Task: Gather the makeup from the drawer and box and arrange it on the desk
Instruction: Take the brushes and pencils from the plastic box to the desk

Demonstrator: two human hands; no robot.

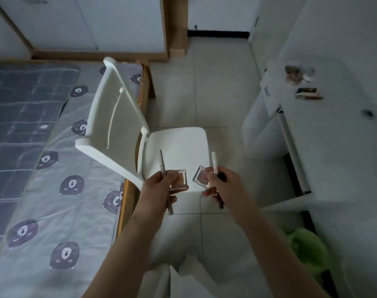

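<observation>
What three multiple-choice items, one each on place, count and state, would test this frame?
1. Where are the left hand and right hand?
A. Above the chair seat
B. Above the bed
C. Inside a drawer

2. How many square compacts are held?
A. One
B. Two
C. Four

3. What is the left hand doing?
A. Hanging open and empty
B. Gripping a pencil and a compact
C. Pressing flat on the desk

Answers: 1 A, both hands show in front of the white seat; 2 B, one sits in each hand; 3 B, its fingers curl round both.
</observation>
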